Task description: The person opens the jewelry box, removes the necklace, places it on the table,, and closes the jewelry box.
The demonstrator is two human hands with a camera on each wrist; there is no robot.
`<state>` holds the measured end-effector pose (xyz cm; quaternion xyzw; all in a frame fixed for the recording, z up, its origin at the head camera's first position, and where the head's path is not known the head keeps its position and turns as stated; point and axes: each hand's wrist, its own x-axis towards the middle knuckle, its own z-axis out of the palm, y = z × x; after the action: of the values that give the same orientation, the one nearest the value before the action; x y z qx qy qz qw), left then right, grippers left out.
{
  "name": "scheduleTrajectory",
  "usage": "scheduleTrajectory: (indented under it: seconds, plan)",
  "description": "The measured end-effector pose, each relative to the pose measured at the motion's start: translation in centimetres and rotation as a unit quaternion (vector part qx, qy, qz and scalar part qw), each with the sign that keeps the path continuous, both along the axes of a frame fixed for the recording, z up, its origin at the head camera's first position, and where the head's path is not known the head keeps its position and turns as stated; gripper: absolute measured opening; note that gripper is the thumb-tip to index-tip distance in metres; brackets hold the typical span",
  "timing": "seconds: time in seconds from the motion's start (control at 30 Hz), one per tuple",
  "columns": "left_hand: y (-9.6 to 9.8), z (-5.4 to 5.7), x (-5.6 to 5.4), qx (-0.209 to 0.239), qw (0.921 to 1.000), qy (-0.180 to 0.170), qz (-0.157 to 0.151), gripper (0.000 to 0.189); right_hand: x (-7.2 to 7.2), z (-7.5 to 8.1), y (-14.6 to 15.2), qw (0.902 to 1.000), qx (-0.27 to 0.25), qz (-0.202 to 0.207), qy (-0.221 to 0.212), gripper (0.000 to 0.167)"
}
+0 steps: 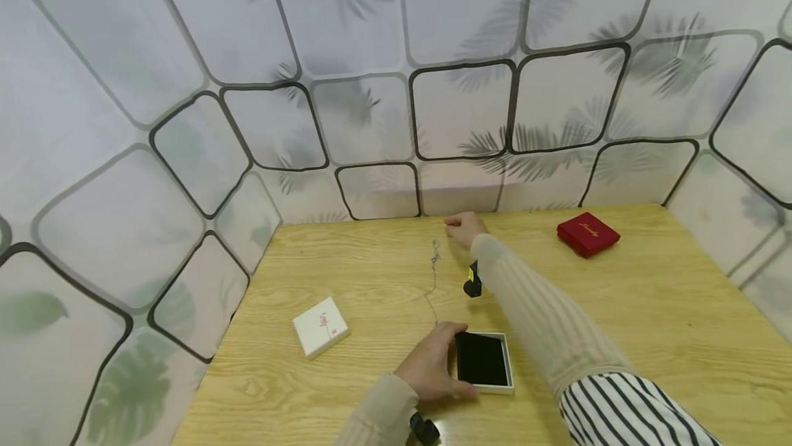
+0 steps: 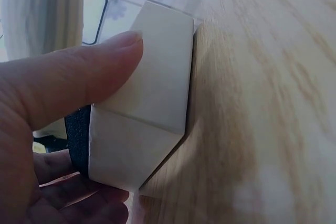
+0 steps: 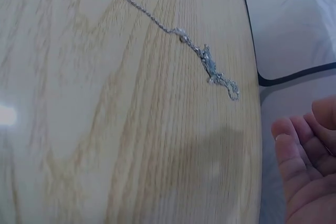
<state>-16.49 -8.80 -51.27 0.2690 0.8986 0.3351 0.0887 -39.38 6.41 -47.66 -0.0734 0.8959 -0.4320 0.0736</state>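
Note:
A white box base [image 1: 509, 372] with a black insert [image 1: 482, 360] lies on the wooden table, and my left hand [image 1: 432, 365] grips it from the left. In the left wrist view, my thumb [image 2: 113, 59] presses along one white side while the other fingers curl about another edge. A thin silver chain [image 1: 427, 293] runs from near my left fingertips toward the far edge, its far end bunched with small silver pieces [image 3: 209, 64]. Beyond and right of that end, my right hand [image 1: 465, 229] hovers at the table's far edge, fingers loosely bent and holding nothing.
A small white box lid [image 1: 321, 326] with a pink flower print lies on the left. Toward the back right sits a red box [image 1: 588, 233] with gold lettering. Patterned cloth walls [image 1: 371, 123] rise behind the table and at both sides.

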Motion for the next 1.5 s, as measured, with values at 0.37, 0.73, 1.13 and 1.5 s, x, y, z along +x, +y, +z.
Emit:
scheduleTrajectory:
  seconds: [0.37, 0.73, 1.13, 1.5]
  plan:
    - [0.0, 0.0, 0.4, 0.006, 0.9999, -0.009, 0.004, 0.114, 1.5, 0.0, 2.4, 0.9991, -0.031, 0.020, 0.023, 0.036]
    - [-0.1, 0.4, 0.3, -0.011, 0.9991, -0.024, 0.032, 0.115, 5.9, 0.5, 6.1, 0.9917, -0.024, 0.121, 0.034, 0.040]
    - [-0.5, 1.8, 0.5, -0.042, 0.9988, -0.005, 0.024, 0.112, 11.7, -0.4, 10.8, 0.9813, 0.011, 0.192, 0.000, 0.043]
    - [-0.8, 3.0, 0.3, -0.094, 0.9952, 0.028, 0.002, 0.112, 16.5, 0.4, 13.0, 0.9638, 0.025, 0.265, 0.006, 0.057]
